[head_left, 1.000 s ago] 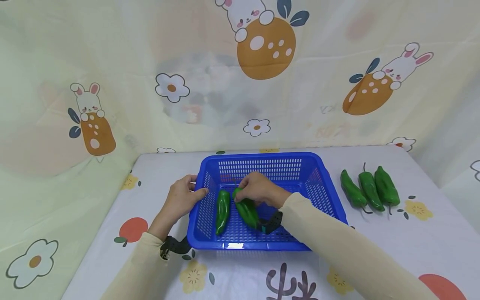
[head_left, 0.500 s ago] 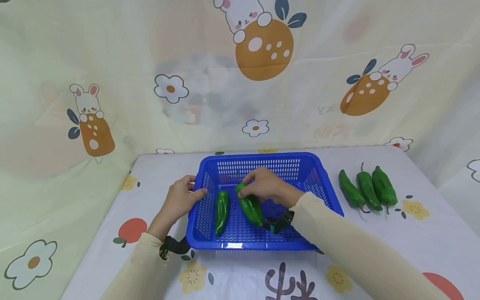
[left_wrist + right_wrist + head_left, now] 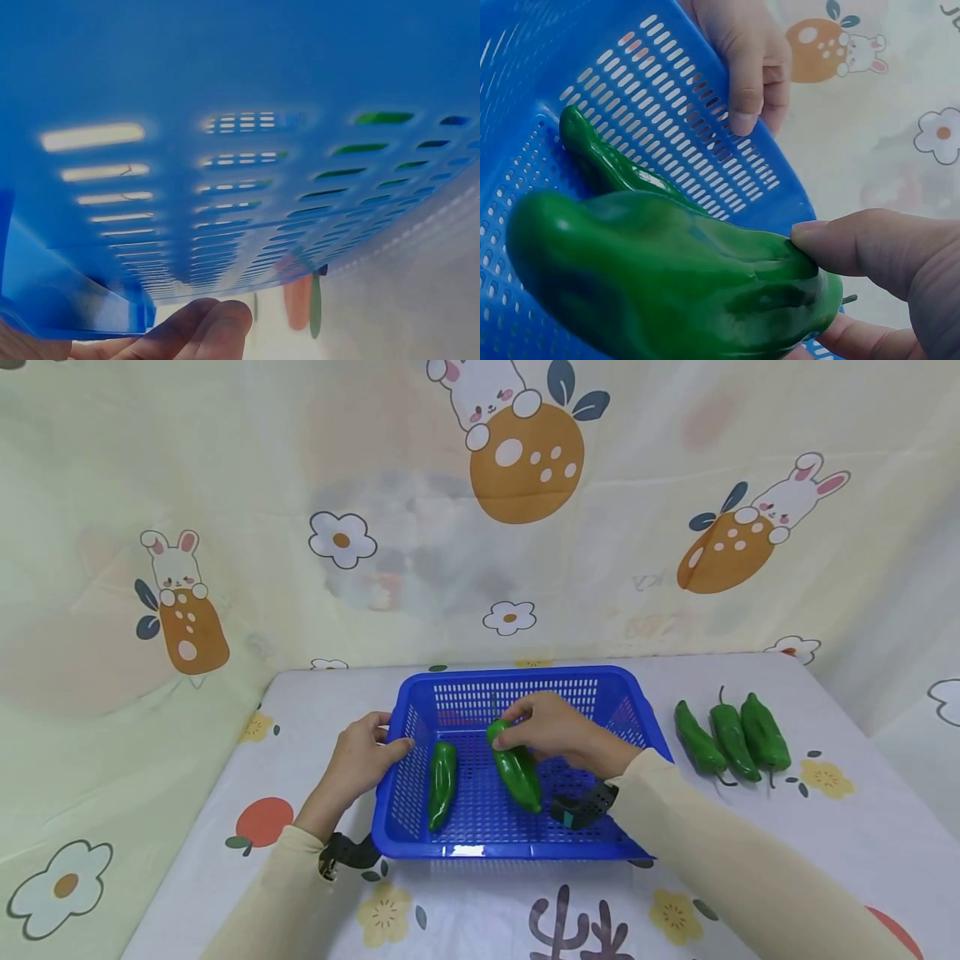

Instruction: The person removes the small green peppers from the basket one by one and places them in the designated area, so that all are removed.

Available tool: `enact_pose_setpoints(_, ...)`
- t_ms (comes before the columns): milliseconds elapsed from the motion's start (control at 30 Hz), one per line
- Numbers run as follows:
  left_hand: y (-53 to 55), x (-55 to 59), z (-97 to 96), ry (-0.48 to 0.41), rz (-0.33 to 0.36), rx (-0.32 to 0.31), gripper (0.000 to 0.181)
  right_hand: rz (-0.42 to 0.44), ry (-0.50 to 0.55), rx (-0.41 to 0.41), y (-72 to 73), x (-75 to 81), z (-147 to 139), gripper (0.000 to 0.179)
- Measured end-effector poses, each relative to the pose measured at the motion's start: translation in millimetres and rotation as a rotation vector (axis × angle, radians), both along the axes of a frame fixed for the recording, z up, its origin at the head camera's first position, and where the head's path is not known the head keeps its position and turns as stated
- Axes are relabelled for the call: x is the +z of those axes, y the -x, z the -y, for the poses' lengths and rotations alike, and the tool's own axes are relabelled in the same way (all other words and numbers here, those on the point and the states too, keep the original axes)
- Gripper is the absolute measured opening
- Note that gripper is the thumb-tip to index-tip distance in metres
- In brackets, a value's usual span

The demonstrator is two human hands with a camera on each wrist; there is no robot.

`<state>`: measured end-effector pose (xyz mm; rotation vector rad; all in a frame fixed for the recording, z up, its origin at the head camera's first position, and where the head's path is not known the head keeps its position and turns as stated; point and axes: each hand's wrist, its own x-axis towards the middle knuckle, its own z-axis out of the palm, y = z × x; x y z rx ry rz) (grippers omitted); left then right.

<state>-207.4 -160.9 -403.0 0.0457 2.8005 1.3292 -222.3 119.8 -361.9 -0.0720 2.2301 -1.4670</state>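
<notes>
A blue plastic basket (image 3: pixel 468 850) with slotted walls stands on the table. My left hand (image 3: pixel 365 758) grips its left rim, thumb over the inside and fingers against the outer wall. Between the thumb and fingers of my right hand (image 3: pixel 551 727) is a green pepper (image 3: pixel 517 777), pinched near its stem end, inside the basket. The right wrist view shows this pepper (image 3: pixel 667 270) close up, with the thumb on top and fingers beneath. A second green pepper (image 3: pixel 442 787) lies lengthwise along the basket's left side.
Three more green peppers (image 3: pixel 731 739) lie side by side on the table to the right of the basket. The tablecloth (image 3: pixel 315 693) carries fruit and flower prints. Behind it hangs a printed curtain (image 3: pixel 420 593).
My right hand has moved to the right inside the basket, carrying the pinched pepper away from the other one. My left hand has stayed on the rim.
</notes>
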Motion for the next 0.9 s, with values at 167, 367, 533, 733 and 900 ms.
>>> enact_pose_setpoints(167, 0.2, 0.0, -0.5, 0.001, 0.005, 0.004, 0.054, -0.016, -0.003, 0.003, -3.6, 4.7, -9.7, 0.041)
enact_pose_setpoints(367, 0.7, -0.3, 0.1, 0.004, 0.005, -0.001, 0.054, -0.027, -0.008, -0.004, -6.4, 8.6, -22.1, 0.041)
enact_pose_setpoints(533, -0.4, -0.3, 0.3, -0.002, 0.002, -0.002, 0.054, -0.039, -0.019, -0.012, -8.5, 9.4, -33.1, 0.042)
enact_pose_setpoints(733, -0.1, -0.4, 0.3, -0.012, 0.000, -0.004, 0.054, -0.054, -0.024, -0.026, -12.4, 9.7, -46.1, 0.045)
enact_pose_setpoints(900, 0.1, -0.9, 1.8, -0.008, 0.006, -0.003, 0.053, -0.057, -0.003, -0.023, -16.4, 12.1, -55.1, 0.046)
